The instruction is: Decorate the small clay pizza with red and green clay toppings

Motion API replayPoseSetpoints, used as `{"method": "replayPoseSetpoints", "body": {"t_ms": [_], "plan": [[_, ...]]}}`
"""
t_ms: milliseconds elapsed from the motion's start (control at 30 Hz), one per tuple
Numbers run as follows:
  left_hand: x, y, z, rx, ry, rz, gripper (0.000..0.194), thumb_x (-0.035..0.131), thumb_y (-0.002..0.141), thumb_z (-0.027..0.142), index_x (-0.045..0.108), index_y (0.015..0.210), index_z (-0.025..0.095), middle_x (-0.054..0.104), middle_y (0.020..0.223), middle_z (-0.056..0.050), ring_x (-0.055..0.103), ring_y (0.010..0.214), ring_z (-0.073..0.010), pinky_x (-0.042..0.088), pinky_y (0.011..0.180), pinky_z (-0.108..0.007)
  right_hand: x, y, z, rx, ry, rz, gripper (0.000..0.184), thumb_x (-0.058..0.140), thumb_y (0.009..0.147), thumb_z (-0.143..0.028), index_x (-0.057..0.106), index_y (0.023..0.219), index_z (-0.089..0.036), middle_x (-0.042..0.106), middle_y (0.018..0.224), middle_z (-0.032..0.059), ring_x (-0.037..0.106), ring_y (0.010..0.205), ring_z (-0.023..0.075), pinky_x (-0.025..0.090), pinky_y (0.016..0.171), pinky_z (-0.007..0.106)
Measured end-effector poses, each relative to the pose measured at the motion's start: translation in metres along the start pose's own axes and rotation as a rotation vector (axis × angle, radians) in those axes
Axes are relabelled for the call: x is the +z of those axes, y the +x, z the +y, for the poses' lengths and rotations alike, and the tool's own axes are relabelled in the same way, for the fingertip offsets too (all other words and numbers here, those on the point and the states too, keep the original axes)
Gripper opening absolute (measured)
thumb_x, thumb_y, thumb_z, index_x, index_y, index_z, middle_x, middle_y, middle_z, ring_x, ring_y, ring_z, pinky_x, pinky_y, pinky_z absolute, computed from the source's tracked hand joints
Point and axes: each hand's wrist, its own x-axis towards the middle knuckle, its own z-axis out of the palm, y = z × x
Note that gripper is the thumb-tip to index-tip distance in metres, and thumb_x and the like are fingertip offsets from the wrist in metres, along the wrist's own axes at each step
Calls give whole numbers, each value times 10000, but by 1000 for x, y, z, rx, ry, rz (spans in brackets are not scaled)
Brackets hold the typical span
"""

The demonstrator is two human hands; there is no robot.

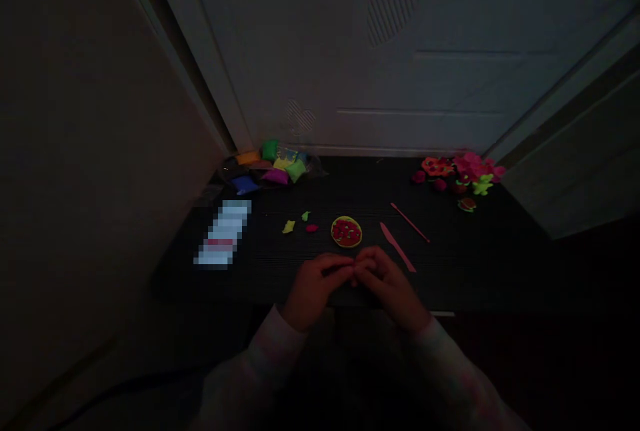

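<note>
The fingertips (345, 273) of the left hand (311, 284) and the right hand (394, 289) met over the near part of the table, bent and drawn narrowly together; in the dimness I could not tell whether either hand pinched a small piece between them. Soft, pale sleeves (277, 344) with blurred pastel patches covered the wrists. Just beyond the fingers lay the pizza-like clay disc (346, 232), round and flat, with a raised yellow rim, a lumpy red top and flecks of green. To its left were three small, irregular clay bits: a red one (312, 228), a green one (306, 216) and an angular yellow one (289, 226). To its right, a smooth pink modelling knife (398, 247) with a tapered blade lay slanted near a slender pink modelling stick (410, 222). Farther left shone a pixelated bright oblong (223, 233). Plump, pillow-shaped clay packets (277, 176) in several colours sat heaped at the back left, and petalled and rounded clay models (463, 174) clustered at the back right. The dark table (480, 257) showed fine linear grain, against a pale panel (310, 51) embossed with ribbed hearts (393, 1).
</note>
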Motion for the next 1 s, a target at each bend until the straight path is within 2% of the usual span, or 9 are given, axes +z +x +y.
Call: {"method": "replayPoseSetpoints", "body": {"t_ms": [167,333,467,667,767,867,1000], "plan": [[-4,1,4,-3,42,-45,99,605,698,224,670,757,180,661,784,-19,607,755,-163,467,697,-265,-3,1,1,-8,-60,-83,206,532,762,-381,438,828,-210,538,616,-48,531,617,108,402,613,237],[-2,-1,8,37,120,29,101,573,718,213,666,680,199,623,759,-17,574,755,-162,439,723,-286,-5,5,3,-33,-144,-115,175,495,793,-365,445,845,-206,548,646,-42,524,633,107,377,626,237],[-2,-2,7,44,136,32,86,580,710,208,658,677,196,620,745,-10,571,733,-154,436,696,-272,-5,5,2,-33,-181,-126,163,499,791,-350,445,839,-204,555,630,-45,527,623,109,371,615,234],[-2,-1,5,22,98,22,107,570,719,224,650,751,160,630,780,-30,588,712,-145,454,645,-248,-2,3,4,-29,-177,-88,157,499,793,-323,413,864,-213,600,685,-29,572,679,120,401,648,246],[-6,1,5,22,101,-17,112,575,719,246,662,721,176,640,767,-17,592,716,-146,453,669,-251,-1,3,5,-24,-163,-80,167,513,782,-327,419,862,-215,623,703,-21,590,701,128,411,655,251],[-9,3,4,35,123,-65,125,564,727,241,656,667,182,639,715,-2,592,704,-142,453,663,-243,0,1,4,-23,-153,-75,167,534,768,-326,445,849,-212,628,689,-20,591,695,131,412,668,259],[-5,3,0,79,176,-58,128,522,758,226,628,723,163,632,728,-8,586,703,-132,456,644,-224,0,-1,2,-20,-105,-25,182,581,724,-322,473,817,-208,612,634,-31,582,646,129,414,643,257]]}}
